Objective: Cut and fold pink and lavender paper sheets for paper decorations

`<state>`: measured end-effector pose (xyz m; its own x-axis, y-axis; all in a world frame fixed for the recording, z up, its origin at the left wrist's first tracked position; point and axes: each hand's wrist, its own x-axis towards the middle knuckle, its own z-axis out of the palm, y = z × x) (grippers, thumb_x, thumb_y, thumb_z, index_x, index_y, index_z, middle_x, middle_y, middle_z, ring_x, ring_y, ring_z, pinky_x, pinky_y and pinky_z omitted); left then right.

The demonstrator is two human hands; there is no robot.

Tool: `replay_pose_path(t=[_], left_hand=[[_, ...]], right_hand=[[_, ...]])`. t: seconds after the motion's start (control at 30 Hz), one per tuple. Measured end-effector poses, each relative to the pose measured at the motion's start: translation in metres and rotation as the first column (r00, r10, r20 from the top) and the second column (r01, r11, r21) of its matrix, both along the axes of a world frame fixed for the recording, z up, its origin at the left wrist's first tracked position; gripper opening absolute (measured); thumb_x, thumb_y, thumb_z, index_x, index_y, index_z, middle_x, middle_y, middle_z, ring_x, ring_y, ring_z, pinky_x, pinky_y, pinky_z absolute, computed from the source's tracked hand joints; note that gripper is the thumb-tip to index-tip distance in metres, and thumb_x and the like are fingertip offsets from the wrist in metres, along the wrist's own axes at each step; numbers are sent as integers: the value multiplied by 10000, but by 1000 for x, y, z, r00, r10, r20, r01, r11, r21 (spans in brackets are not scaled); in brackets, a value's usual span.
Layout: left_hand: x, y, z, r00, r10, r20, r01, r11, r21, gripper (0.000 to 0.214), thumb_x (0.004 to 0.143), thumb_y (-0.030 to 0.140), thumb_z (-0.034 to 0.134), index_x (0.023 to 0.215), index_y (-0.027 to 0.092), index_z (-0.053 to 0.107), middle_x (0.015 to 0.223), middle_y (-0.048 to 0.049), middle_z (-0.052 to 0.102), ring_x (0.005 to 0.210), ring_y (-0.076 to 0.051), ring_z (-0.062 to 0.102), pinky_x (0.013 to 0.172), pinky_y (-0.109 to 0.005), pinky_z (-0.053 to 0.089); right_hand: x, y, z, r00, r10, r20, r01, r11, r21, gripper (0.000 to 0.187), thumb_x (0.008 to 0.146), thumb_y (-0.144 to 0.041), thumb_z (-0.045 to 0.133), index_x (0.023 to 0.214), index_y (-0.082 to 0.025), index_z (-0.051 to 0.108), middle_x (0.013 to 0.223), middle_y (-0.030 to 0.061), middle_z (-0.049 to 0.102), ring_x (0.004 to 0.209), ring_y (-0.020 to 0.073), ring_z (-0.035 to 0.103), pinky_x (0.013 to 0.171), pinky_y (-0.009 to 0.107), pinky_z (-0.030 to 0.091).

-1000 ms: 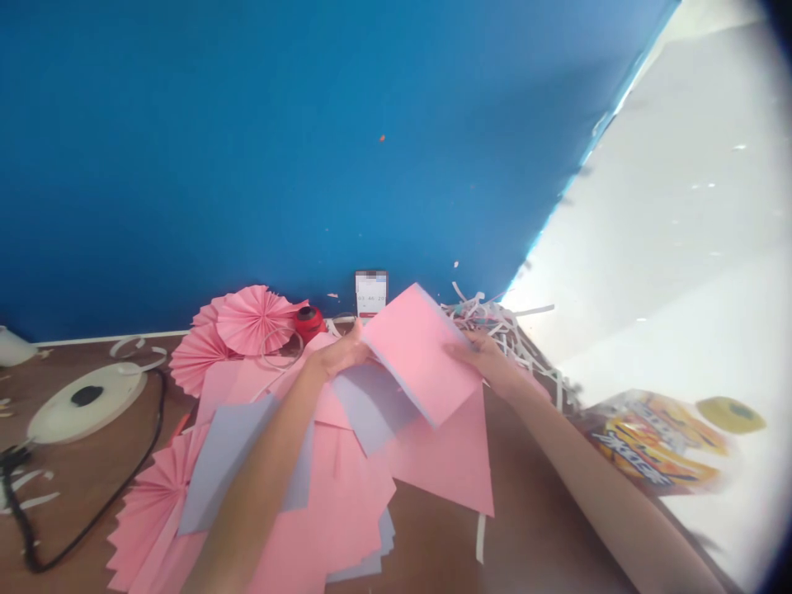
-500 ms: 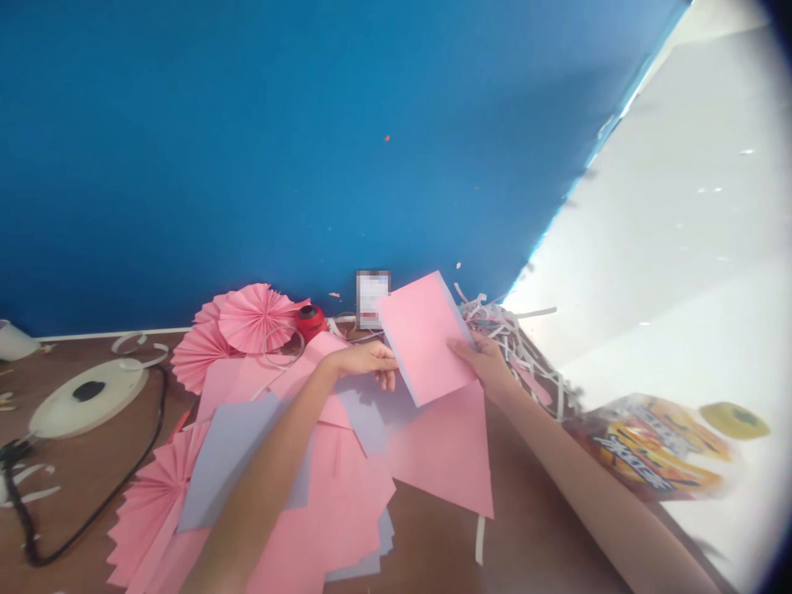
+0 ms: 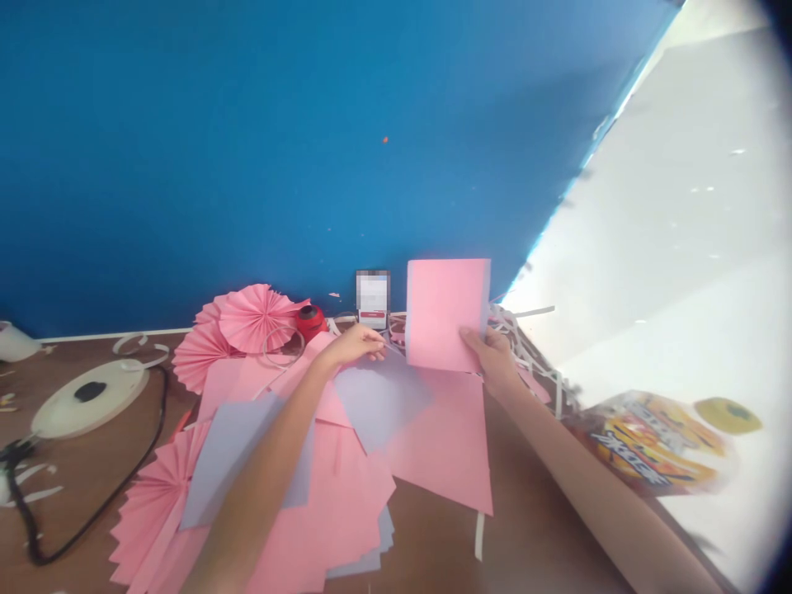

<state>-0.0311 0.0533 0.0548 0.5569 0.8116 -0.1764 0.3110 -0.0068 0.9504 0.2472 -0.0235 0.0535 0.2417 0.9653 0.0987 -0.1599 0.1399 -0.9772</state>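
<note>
My right hand (image 3: 497, 360) grips a pink sheet of paper (image 3: 440, 313) by its lower right corner, thumb on the front. A pale bluish layer shows along the sheet's left and right edges. To the left of that sheet is my left hand (image 3: 359, 344), its fingers pinched together. A thin pale line runs from its fingertips toward the sheet; I cannot make out what it is. Below the hands lie a greyish-blue sheet (image 3: 377, 404) and a larger pink sheet (image 3: 449, 445), overlapping on the table.
Pleated pink paper fans (image 3: 263, 318) lie at the back left, beside a red round object (image 3: 310, 322). A phone (image 3: 373, 299) leans against the blue wall. Shredded paper strips (image 3: 525, 346) and a colourful packet (image 3: 662, 441) lie right. A whitish oval device (image 3: 90, 400) with black cable sits left.
My right hand has turned the held pink sheet from tilted to upright and moved it slightly right. My left hand has shifted a little left and up, away from the sheet.
</note>
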Motion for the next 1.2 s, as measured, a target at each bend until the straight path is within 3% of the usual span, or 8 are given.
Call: replay_pose_path(t=[0.23,0.4,0.53,0.63,0.73,0.97,1.1,1.2], left_hand=[[3,7,-8,963,267,-40,-265,962,61,188,789,189,592,917,107,701,840,-115,731,730,-182,693,696,-295,540],[2,6,-8,940,332,-71,-314,929,195,345,806,167,540,1128,112,652,930,-123,722,773,-190,688,742,-316,533],[6,2,-7,972,234,-14,-219,928,303,433,780,137,550,1207,156,622,1124,-120,678,978,-205,650,864,-323,494],[9,-3,-2,995,88,48,-97,962,255,353,821,206,534,1150,171,657,1163,-105,662,1065,-210,610,895,-330,476],[12,-7,5,996,18,87,-35,980,198,351,859,310,529,1157,168,648,1136,-112,670,1065,-219,604,866,-331,478],[20,-11,10,979,73,190,-88,994,70,534,892,578,402,1070,136,642,974,-108,688,883,-195,635,780,-303,476],[19,-13,10,991,-34,130,17,992,125,409,801,522,599,914,133,650,904,-73,681,837,-177,616,734,-270,448],[18,-13,9,983,-104,150,87,990,114,362,751,435,685,939,127,657,922,-76,686,845,-180,614,738,-271,436]], right_hand=[[4,3,1,997,-71,-8,71,997,27,367,707,-432,733,985,-199,677,1043,65,709,923,239,658,833,375,537],[5,4,0,995,-101,-18,102,994,32,357,705,-441,727,975,-214,672,1062,62,707,932,240,660,816,371,544],[2,2,-2,999,-17,-34,16,1000,-7,360,700,-435,739,976,-210,687,1059,63,708,923,240,663,832,374,536],[-1,-1,-1,999,15,-45,-16,999,-31,358,693,-425,752,975,-213,689,1052,55,708,902,231,666,831,371,534],[-4,-3,0,999,39,-19,-41,997,-73,370,690,-428,757,979,-208,688,1036,58,711,862,221,671,798,360,541],[-9,-5,-5,991,115,64,-109,990,-85,423,689,-481,742,988,-189,677,998,75,714,823,231,668,727,352,546],[-10,-5,-8,988,114,100,-107,991,-79,436,684,-501,737,978,-183,683,961,73,716,784,218,658,699,344,537],[-10,-5,-8,985,110,136,-99,992,-81,430,679,-516,732,948,-183,693,927,64,716,766,209,649,683,332,526]])
